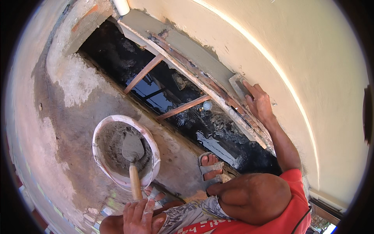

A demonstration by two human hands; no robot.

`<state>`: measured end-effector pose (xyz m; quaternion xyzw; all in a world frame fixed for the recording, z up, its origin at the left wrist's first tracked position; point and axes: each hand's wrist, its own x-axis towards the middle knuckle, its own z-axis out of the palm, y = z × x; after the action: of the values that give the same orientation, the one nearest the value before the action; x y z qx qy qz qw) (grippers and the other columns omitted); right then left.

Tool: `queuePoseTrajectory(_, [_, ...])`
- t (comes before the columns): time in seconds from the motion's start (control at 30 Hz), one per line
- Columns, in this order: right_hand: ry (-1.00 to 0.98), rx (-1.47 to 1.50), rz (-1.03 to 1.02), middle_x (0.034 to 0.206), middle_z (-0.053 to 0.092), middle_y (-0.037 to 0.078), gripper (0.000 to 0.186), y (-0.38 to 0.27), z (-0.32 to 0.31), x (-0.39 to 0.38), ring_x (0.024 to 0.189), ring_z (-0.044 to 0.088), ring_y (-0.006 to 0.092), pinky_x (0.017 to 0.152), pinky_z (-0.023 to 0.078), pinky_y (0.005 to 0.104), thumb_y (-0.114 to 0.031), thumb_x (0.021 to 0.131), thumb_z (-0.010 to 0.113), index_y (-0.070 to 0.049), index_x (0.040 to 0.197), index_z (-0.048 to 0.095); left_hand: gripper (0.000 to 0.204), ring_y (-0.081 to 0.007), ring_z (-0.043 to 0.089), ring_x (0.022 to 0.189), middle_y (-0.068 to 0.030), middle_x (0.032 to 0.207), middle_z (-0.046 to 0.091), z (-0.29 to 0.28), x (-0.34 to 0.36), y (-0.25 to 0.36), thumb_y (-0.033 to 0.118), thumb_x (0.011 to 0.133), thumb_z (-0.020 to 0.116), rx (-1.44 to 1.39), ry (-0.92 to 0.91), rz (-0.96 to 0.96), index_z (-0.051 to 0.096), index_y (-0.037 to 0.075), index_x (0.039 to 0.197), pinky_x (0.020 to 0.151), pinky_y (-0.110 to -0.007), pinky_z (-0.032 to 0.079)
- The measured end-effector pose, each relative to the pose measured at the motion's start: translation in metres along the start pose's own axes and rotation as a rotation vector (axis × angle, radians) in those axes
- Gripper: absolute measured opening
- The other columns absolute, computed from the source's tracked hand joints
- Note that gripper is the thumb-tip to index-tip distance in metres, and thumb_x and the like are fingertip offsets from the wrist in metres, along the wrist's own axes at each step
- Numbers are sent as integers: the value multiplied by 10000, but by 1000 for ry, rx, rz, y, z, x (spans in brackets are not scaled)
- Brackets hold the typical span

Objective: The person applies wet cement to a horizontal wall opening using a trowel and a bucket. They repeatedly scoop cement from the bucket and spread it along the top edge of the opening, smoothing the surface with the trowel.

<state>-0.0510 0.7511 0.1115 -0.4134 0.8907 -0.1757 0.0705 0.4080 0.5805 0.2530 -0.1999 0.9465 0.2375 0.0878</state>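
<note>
My right hand (pixel 260 102) is closed on a flat rectangular plastering float (pixel 238 86), pressed to the strip of wet grey mortar (pixel 194 48) at the foot of the wall. My left hand (pixel 141 216) lies over my bent knee with its fingers stretched out. Just past those fingertips is the wooden handle (pixel 134 181) of a trowel; I see no grip on it. The trowel's blade (pixel 132 147) rests on grey mortar in a round white bucket (pixel 155 165), its handle leaning over the rim.
A long wooden board (pixel 183 72) edges the mortar, braced by two wooden struts (pixel 144 73) across a ditch of dark water (pixel 156 95). My sandalled foot (pixel 210 167) stands at the ditch edge. The cream wall (pixel 304 50) rises on the right; a white pipe (pixel 121 7) shows at the top.
</note>
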Motion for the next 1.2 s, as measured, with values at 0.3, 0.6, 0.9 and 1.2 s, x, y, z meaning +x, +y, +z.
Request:
queuePoseTrajectory(0.3, [-64,42,-176,927,578,195,526,-35,30,99,825,628,386,791,511,471,9,826,585,-102,1340,575,622,-413,555,1026,-223,1188,575,0,0,5,266,850,669,12,-19,-69,469,60,1401,887,-504,470])
queuePoseTrajectory(0.6, [-47,-31,-355,1005,587,236,546,-51,68,165,855,638,431,802,531,499,-8,803,543,-124,1337,571,658,-410,567,1010,-231,1185,577,3,0,6,196,813,683,-44,-11,-79,449,47,1409,856,-516,478])
queuePoseTrajectory(0.9, [-153,-113,-163,942,570,194,517,-15,41,80,772,642,404,730,544,479,-60,844,588,-154,1352,558,737,-379,580,985,-227,1189,579,3,5,-2,168,793,692,-62,-34,-51,396,47,1457,834,-491,477])
queuePoseTrajectory(1.2, [-92,-113,31,873,546,162,510,24,8,-28,734,617,342,691,518,437,23,826,607,-113,1317,603,654,-373,549,957,-219,1169,573,6,7,-12,219,842,652,-65,-4,21,430,33,1428,810,-478,462])
